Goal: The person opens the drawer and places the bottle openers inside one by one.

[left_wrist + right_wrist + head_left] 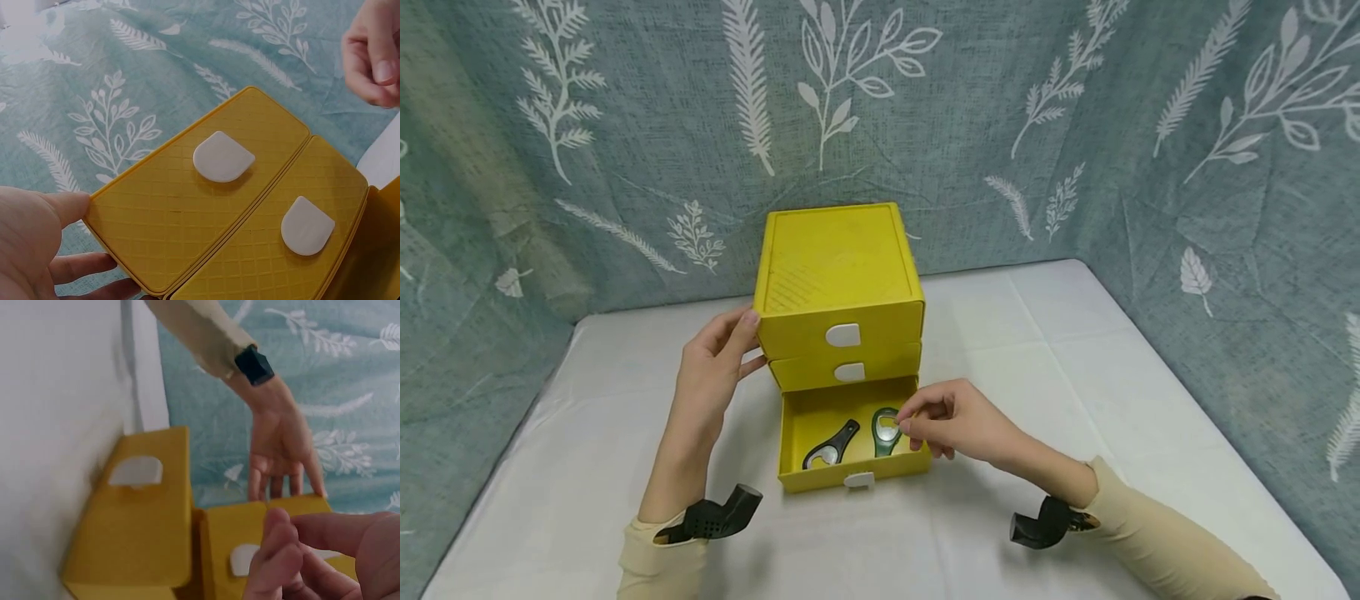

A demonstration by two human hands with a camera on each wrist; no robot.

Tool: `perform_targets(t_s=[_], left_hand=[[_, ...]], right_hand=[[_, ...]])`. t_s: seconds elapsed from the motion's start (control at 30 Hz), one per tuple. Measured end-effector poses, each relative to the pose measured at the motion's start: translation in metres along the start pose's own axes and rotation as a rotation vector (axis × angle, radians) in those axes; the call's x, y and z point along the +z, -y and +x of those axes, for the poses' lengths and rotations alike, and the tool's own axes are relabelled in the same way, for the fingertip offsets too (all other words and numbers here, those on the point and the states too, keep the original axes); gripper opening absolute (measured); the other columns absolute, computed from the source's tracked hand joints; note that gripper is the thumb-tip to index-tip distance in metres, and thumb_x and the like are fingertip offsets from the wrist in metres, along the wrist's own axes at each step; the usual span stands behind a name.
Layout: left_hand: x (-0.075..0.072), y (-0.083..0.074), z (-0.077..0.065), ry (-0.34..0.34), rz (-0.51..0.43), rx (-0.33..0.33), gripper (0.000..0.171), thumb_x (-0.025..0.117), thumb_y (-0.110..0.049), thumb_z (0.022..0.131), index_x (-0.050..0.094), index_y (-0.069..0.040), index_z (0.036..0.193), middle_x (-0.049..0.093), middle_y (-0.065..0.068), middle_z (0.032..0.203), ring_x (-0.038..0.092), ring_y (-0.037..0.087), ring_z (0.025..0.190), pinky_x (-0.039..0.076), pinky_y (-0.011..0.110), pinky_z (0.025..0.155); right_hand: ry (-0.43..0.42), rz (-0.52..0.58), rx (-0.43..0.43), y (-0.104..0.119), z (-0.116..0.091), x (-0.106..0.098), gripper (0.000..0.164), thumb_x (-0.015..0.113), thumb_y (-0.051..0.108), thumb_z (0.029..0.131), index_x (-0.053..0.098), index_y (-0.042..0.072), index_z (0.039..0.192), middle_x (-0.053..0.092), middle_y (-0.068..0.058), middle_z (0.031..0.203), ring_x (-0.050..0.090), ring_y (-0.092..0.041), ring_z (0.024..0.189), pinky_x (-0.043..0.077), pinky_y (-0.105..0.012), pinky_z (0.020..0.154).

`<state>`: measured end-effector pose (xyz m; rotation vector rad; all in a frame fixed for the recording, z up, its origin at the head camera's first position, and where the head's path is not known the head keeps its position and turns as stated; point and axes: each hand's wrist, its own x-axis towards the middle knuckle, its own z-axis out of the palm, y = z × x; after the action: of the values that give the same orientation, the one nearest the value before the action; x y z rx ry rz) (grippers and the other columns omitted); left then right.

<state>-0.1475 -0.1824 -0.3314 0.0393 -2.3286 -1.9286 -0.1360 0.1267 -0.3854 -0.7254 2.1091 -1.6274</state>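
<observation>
A yellow three-drawer box (838,258) stands on the white table, its bottom drawer (816,482) pulled out. Two bottle openers lie in that drawer: a black-handled one (843,437) on the left, a green one (884,447) on the right. My left hand (711,371) rests against the box's left side, fingers mostly straight and thumb at the upper front corner. Over the drawer's right side hovers my right hand (958,419), fingers loosely bent. Its fingertips overlap the green opener's edge in the head view; nothing shows between them in the right wrist view.
White tabs mark the drawer fronts, including the top tab (223,156) and the middle tab (307,226). A grey-green leaf-patterned cloth (647,150) hangs behind and at both sides of the white-covered table (1015,333). Each wrist carries a black camera (722,512).
</observation>
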Motion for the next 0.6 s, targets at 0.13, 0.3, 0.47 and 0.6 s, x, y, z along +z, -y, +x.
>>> perform_targets(t_s=[0.13, 0.3, 0.47, 0.6], left_hand=[[0.001, 0.000, 0.000, -0.003, 0.000, -0.006, 0.063, 0.052, -0.051, 0.098, 0.048, -0.010, 0.145, 0.053, 0.010, 0.135, 0.056, 0.020, 0.115, 0.053, 0.031, 0.091], [0.001, 0.000, 0.000, 0.000, -0.005, -0.010, 0.064, 0.051, -0.052, 0.097, 0.048, -0.010, 0.145, 0.052, 0.010, 0.135, 0.055, 0.020, 0.116, 0.052, 0.033, 0.092], [0.001, 0.000, 0.000, -0.009, 0.001, 0.005, 0.062, 0.051, -0.051, 0.098, 0.049, -0.010, 0.145, 0.053, 0.010, 0.135, 0.055, 0.020, 0.116, 0.053, 0.032, 0.091], [0.001, 0.000, 0.000, -0.010, 0.002, 0.000, 0.062, 0.051, -0.051, 0.098, 0.049, -0.010, 0.145, 0.053, 0.010, 0.135, 0.055, 0.021, 0.116, 0.053, 0.033, 0.092]], right_hand=[[0.085, 0.092, 0.035, -0.005, -0.005, 0.007, 0.013, 0.066, 0.011, 0.096, 0.074, 0.002, 0.101, 0.071, -0.015, 0.080, 0.060, -0.032, 0.054, 0.051, -0.030, 0.046], [0.195, 0.155, 0.110, -0.005, -0.013, 0.015, 0.021, 0.065, 0.012, 0.096, 0.072, -0.002, 0.110, 0.072, -0.017, 0.087, 0.067, -0.043, 0.066, 0.057, -0.035, 0.051], [0.226, 0.172, 0.178, -0.007, -0.016, 0.025, 0.026, 0.066, 0.015, 0.096, 0.071, 0.001, 0.117, 0.072, -0.016, 0.096, 0.071, -0.034, 0.071, 0.058, -0.032, 0.052], [0.235, 0.215, 0.210, -0.014, -0.017, 0.033, 0.033, 0.065, 0.013, 0.096, 0.066, 0.001, 0.128, 0.069, -0.018, 0.111, 0.071, -0.033, 0.082, 0.059, -0.031, 0.058]])
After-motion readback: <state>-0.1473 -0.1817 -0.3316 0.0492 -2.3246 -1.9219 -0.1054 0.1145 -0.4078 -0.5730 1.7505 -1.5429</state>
